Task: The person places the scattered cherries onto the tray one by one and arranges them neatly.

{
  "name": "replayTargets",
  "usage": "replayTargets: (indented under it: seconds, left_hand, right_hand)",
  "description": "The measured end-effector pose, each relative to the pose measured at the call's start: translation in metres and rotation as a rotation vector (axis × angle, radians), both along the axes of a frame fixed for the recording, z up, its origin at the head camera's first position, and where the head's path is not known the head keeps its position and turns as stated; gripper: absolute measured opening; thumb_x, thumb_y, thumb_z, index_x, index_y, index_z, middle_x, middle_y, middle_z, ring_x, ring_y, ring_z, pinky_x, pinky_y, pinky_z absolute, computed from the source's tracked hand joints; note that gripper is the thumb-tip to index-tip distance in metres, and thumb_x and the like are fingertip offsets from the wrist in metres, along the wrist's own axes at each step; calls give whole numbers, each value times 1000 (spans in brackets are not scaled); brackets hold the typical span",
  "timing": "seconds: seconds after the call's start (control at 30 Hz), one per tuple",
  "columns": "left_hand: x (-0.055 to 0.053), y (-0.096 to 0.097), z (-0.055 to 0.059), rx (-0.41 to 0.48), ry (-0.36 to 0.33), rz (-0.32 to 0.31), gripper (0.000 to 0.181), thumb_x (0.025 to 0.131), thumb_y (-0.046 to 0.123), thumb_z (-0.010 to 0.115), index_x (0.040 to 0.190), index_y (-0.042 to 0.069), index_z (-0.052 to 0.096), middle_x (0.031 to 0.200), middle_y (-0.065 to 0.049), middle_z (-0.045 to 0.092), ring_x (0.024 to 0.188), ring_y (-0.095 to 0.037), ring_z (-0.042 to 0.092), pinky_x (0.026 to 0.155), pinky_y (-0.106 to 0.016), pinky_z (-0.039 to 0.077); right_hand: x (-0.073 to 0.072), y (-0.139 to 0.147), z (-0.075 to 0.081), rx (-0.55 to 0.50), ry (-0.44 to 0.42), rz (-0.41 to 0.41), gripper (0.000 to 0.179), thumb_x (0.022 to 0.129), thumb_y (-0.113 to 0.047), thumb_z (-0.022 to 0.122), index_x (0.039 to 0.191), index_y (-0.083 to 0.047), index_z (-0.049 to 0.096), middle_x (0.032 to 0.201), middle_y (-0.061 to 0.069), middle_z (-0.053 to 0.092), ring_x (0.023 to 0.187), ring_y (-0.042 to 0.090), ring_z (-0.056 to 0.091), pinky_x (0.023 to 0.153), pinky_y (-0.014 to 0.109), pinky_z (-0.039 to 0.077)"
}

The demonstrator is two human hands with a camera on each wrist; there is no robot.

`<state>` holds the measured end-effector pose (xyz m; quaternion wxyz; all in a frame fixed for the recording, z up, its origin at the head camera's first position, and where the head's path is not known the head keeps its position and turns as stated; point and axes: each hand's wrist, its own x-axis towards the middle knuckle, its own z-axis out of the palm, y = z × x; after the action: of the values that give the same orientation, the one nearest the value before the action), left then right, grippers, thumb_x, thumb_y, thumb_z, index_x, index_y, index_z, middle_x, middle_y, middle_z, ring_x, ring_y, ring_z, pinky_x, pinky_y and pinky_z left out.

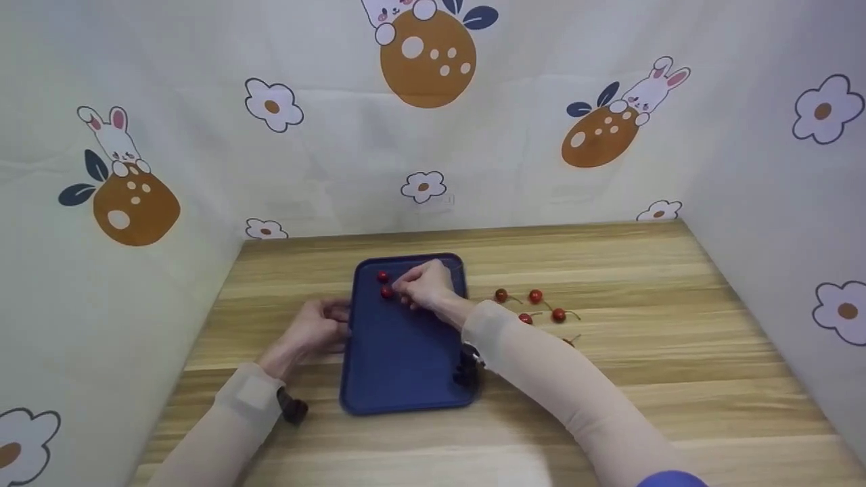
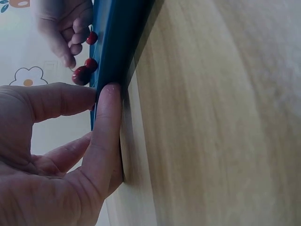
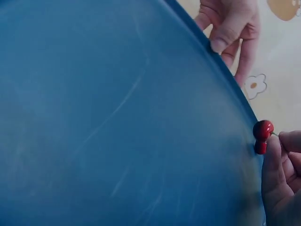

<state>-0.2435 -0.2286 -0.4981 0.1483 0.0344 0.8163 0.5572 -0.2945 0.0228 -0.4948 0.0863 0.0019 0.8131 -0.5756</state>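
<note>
A dark blue tray (image 1: 406, 365) lies on the wooden table, and my left hand (image 1: 318, 329) holds its left rim. In the left wrist view, thumb and finger of that hand (image 2: 61, 155) meet the rim from either side. Over the tray's far left part, my right hand (image 1: 426, 285) pinches the thin green stem of a red cherry (image 3: 263, 127) between thumb and finger. The held cherry (image 1: 386, 292) is close over the tray; another cherry (image 1: 383, 276) lies just beyond it. More red cherries (image 2: 91, 38) show beside the right hand in the left wrist view.
Several stemmed cherries (image 1: 536, 295) lie on the table (image 1: 649, 352) right of the tray, one partly hidden by the right forearm. A patterned cloth (image 1: 338, 155) with rabbits and flowers walls in the back and both sides.
</note>
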Motion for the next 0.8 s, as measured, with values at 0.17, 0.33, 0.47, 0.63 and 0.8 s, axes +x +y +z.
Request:
replayTargets:
  seconds: [0.17,0.33,0.47,0.63,0.8]
  left_hand:
    - [0,1,0,-8,0,-2,65,91,-12,69,153,-20,53,124,-34,78,102,-17,75,80,-20,63]
    - [-1,1,-1,-26,-2,2,64,93,-10,70,154,-19,53,126,-34,78,106,-19,76,82,-20,62]
    - [-1,1,-1,-48,-4,0,65,92,-10,71,154,-18,54,128,-33,77,110,-22,76,86,-21,62]
    - [-1,1,0,-52,1,2,66,90,-10,70,154,-18,54,127,-33,77,111,-24,76,86,-22,63]
    - [0,0,0,-34,-13,11,69,89,-12,69,156,-17,52,128,-33,76,108,-22,75,83,-26,66]
  right_hand:
    - [2,-2,1,346,127,13,9,98,-24,87,93,-20,93,91,0,87,76,12,77,71,30,66]
    - [1,-3,2,463,183,18,10,98,-29,85,96,-23,93,104,-1,88,94,21,82,89,46,70]
    - [-1,-5,1,496,189,12,11,98,-31,85,96,-22,92,102,-2,88,91,20,81,88,47,70]
    - [-2,-7,-1,527,190,8,13,99,-32,84,96,-22,91,101,-1,87,93,21,80,91,48,69]
    - [-4,-9,-2,555,199,1,14,99,-33,84,93,-22,90,100,-1,87,96,24,80,93,51,69]
